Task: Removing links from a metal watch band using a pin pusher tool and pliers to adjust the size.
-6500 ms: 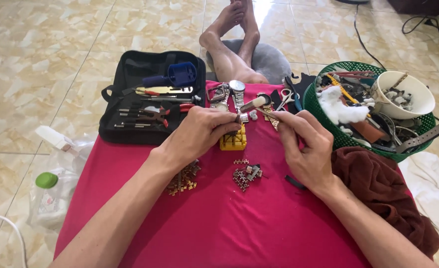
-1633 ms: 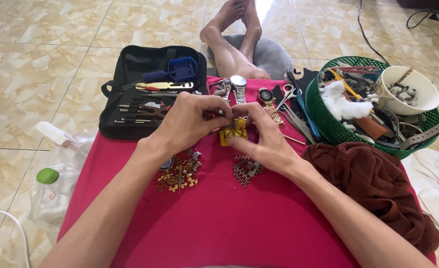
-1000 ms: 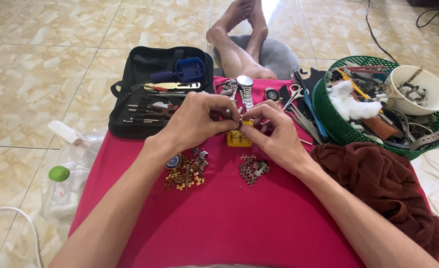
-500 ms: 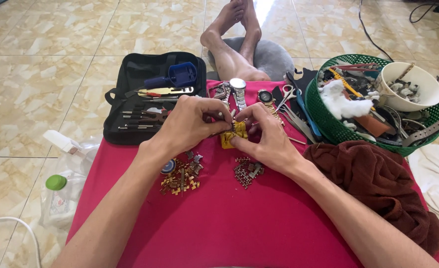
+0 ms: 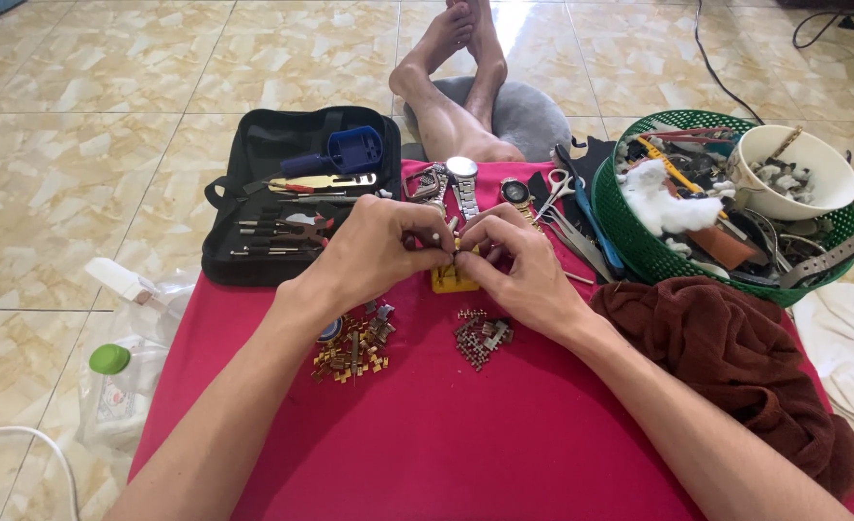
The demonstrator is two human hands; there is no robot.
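Single head view, looking steeply down, near red table (image 5: 504,434)

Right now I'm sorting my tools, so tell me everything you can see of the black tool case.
The black tool case lies open and flat, partly on the tiled floor, its near edge at the red cloth. It looks like soft fabric with a zip edge. Slim hand tools sit in rows inside, with a blue holder and a yellow-handled tool near the top. Neither hand touches it; the left hand is nearest.

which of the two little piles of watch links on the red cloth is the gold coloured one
The pile of links under the left wrist: gold, mixed with silver. The other pile, below the right hand, is silver-grey, smaller and more tightly bunched.
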